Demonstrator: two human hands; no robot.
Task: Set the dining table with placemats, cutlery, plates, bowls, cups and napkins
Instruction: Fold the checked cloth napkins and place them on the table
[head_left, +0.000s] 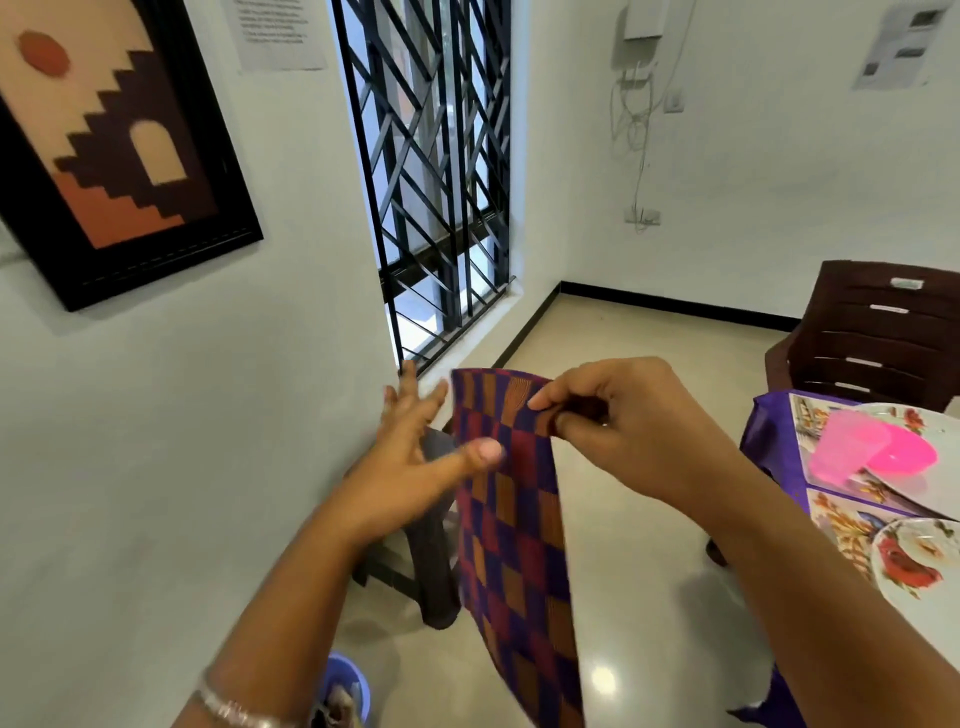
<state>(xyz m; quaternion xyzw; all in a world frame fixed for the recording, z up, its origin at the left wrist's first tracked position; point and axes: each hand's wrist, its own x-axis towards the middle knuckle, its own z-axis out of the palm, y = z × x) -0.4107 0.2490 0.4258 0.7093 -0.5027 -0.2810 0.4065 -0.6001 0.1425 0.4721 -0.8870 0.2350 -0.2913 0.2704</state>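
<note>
Here the checked cloth, purple, maroon and orange, most likely a napkin or a soft placemat, hangs in the air in front of the person, well clear of the surface. Its long axis runs nearly vertical: top edge at hand height, lower end dropping out of the bottom of the view.

Right hand: closed in a pinch on the cloth's top right corner, thumb and forefinger together on the fabric. It carries the whole weight.

Left hand: fingers spread wide, holding nothing. It sits just to the left of the cloth; the thumb tip overlaps the cloth's left edge in the view, contact uncertain because of blur.

The surface lies to the right of the cloth, beyond the right forearm. On it: printed placemats, floral plates, and pink cups stacked on the farther plate.

Judgement: the step in hand is opening or squaring the cloth before laying it. The left hand is the nearer free hand to the unheld top left corner. Once both corners are taken, the cloth must swing rightward and go flat.
</note>
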